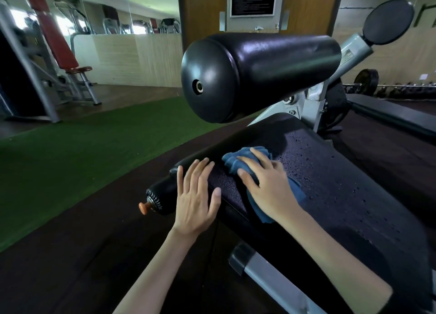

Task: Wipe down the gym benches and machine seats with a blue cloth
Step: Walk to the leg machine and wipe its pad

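A black padded machine seat point(342, 195) slopes across the middle of the view, its surface dotted with wet droplets. On its left part lies a crumpled blue cloth point(238, 160). My right hand point(266, 186) presses flat on the cloth with straight fingers. My left hand point(198, 195) rests open on the seat's left edge, just beside the cloth, holding nothing.
A large black roller pad point(259, 75) hangs close above the seat's far end. A black bottle with an orange tip point(155, 200) lies at the seat's left edge. The grey machine frame point(266, 273) runs below. Green turf point(82, 153) and a red bench machine point(61, 51) are to the left.
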`<state>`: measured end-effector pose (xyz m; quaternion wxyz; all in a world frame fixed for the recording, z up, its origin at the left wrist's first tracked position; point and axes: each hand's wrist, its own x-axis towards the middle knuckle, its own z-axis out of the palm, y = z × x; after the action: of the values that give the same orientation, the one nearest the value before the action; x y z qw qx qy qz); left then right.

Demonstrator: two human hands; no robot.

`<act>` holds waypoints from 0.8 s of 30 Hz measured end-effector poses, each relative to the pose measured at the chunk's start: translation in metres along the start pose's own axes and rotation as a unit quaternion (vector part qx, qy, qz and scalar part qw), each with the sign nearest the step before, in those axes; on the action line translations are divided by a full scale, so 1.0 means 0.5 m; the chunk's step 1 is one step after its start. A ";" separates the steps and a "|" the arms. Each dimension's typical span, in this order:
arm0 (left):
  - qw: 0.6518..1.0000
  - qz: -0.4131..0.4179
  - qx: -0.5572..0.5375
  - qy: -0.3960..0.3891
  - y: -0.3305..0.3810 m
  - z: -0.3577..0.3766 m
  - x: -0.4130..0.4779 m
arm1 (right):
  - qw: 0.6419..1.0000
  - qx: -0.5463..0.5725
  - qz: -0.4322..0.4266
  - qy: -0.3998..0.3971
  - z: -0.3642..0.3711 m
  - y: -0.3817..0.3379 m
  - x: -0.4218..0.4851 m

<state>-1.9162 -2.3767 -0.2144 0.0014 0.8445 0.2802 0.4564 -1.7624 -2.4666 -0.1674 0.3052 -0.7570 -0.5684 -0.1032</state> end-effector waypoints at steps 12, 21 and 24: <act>0.999 -0.038 0.012 -0.002 0.001 0.007 -0.003 | 0.999 0.016 0.020 -0.020 0.001 0.065 0.098; 0.998 -0.049 0.026 -0.036 0.004 -0.004 -0.002 | 0.986 0.036 -0.148 -0.063 0.005 0.018 0.021; 0.997 -0.049 0.049 -0.047 0.011 -0.017 0.002 | 0.978 0.070 -0.176 -0.083 -0.006 0.047 0.043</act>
<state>-1.9196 -2.3830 -0.2072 -0.0048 0.8492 0.3428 0.4017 -1.7330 -2.4549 -0.1624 0.2860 -0.6277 -0.7221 -0.0521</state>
